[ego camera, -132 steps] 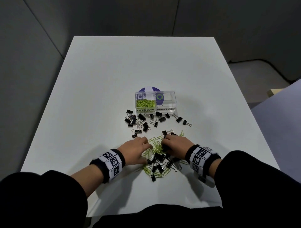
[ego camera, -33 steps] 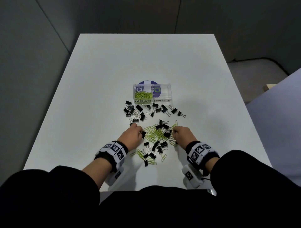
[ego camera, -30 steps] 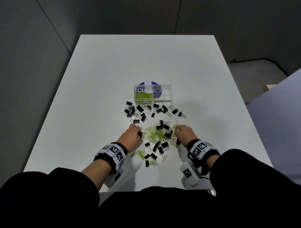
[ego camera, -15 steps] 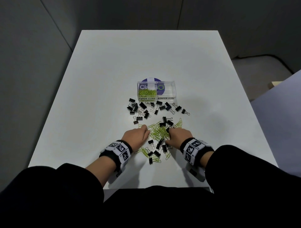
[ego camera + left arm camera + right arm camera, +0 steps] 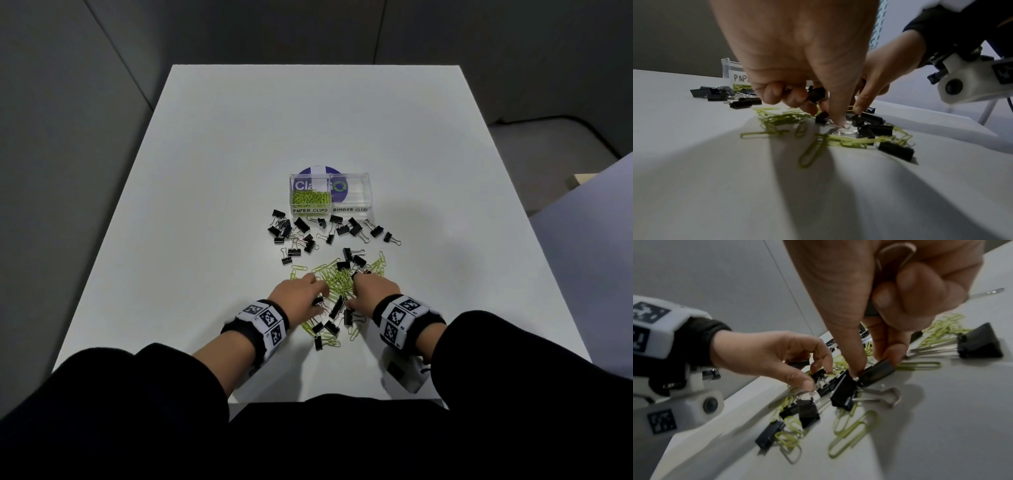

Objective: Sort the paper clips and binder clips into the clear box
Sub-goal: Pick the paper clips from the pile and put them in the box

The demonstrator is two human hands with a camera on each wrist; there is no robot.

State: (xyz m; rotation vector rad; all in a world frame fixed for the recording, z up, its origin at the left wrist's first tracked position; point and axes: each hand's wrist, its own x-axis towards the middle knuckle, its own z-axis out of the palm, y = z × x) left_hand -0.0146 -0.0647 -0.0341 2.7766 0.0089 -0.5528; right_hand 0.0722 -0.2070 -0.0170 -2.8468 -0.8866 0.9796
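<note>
The clear box (image 5: pixel 352 202) stands mid-table. Its left compartment, labelled PAPER CLIPS, holds green paper clips (image 5: pixel 310 198); the right one, labelled BINDER CLIPS, looks bare. A mixed pile of green paper clips (image 5: pixel 337 279) and black binder clips (image 5: pixel 334 308) lies near the front edge. My left hand (image 5: pixel 317 298) is in the pile; in the left wrist view its curled fingers (image 5: pixel 797 97) hold a black binder clip (image 5: pixel 816 95) while the thumb presses a wire handle. My right hand (image 5: pixel 871 369) pinches a black binder clip (image 5: pixel 878 370) and keeps another wire handle (image 5: pixel 896 251) in its palm.
More black binder clips (image 5: pixel 298 233) lie scattered just in front of the box. A purple round label (image 5: pixel 317 170) shows behind the box. The white table (image 5: pixel 239 137) stretches far back. A grey wall stands on the left and a pale surface (image 5: pixel 599 222) on the right.
Over the last second both hands have come in from the sides of the pile to its middle. The box and the clips near it have not moved.
</note>
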